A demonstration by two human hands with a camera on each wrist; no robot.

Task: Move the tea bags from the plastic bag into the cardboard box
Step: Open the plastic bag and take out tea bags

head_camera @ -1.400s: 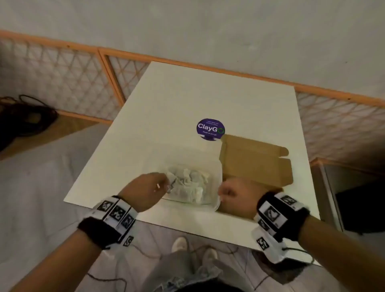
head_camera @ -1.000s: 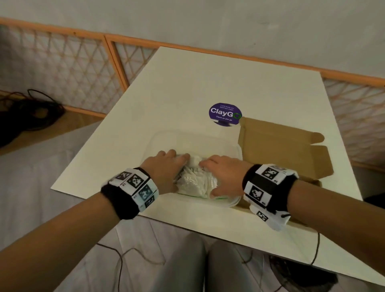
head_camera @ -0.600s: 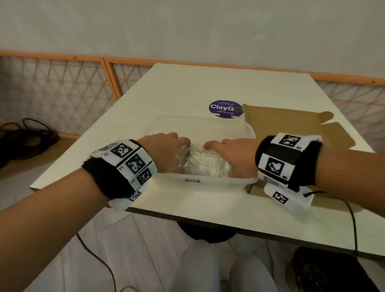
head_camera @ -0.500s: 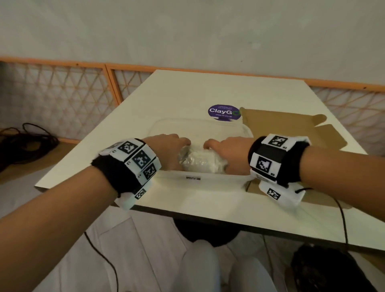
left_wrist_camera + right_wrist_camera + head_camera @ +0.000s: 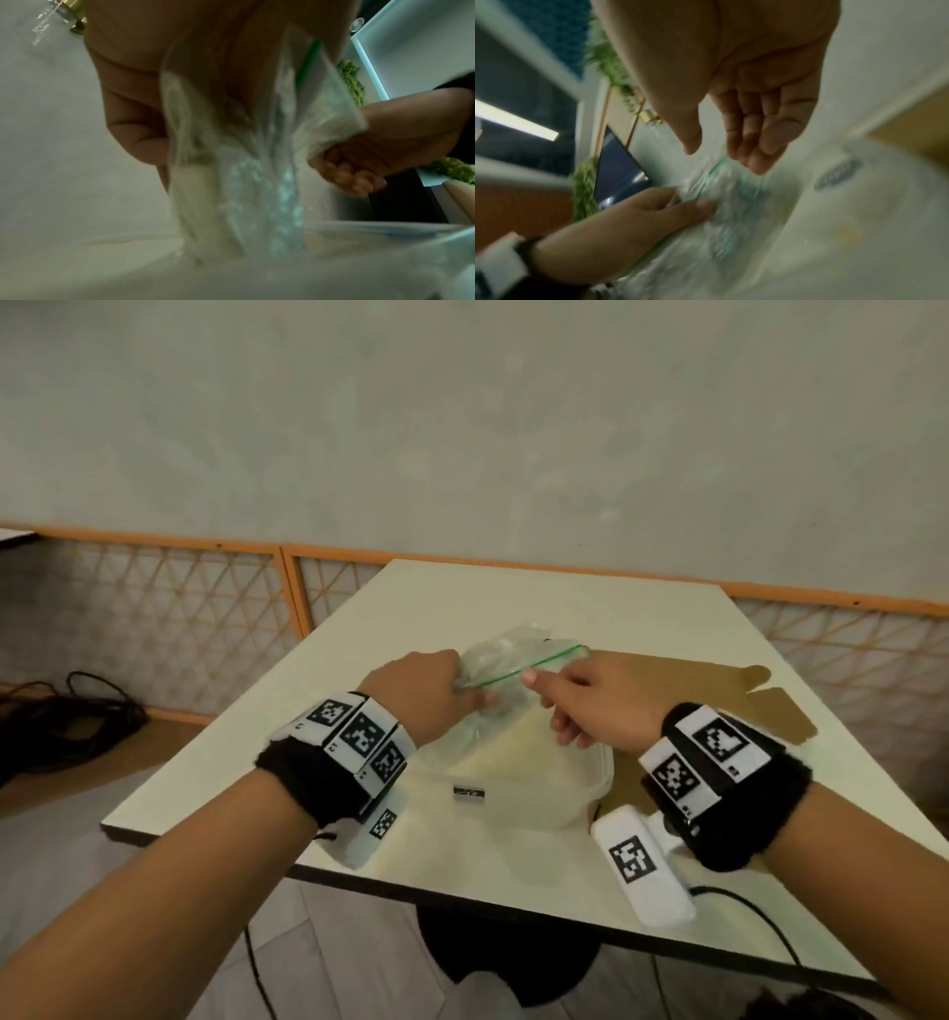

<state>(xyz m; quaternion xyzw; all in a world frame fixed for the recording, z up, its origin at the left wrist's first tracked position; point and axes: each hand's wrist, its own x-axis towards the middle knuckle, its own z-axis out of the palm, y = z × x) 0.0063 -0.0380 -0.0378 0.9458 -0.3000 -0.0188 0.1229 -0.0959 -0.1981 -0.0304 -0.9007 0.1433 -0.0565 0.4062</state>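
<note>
A clear plastic bag [image 5: 506,660] with a green zip strip hangs above a clear plastic tub [image 5: 595,788]. My left hand [image 5: 470,695] grips the bag's left upper side, fingers curled round the plastic [image 5: 231,142]. My right hand [image 5: 547,706] pinches the top edge by the zip strip, its thumb lying on the green line. In the right wrist view the right hand [image 5: 721,156] sits just over the strip, blurred. Whitish tea bags [image 5: 190,192] show dimly through the plastic. The brown cardboard box [image 5: 729,695] lies flat and unfolded on the table, right of the tub.
The white table [image 5: 513,855] stands against an orange lattice fence [image 5: 179,608] and a grey wall. Black cables [image 5: 61,716] lie on the floor at the left. My knees and a dark object are under the table's near edge.
Both hands were down in the tub around the bag. Now the bag is lifted above the tub, held by its top. The camera has tilted up toward the wall.
</note>
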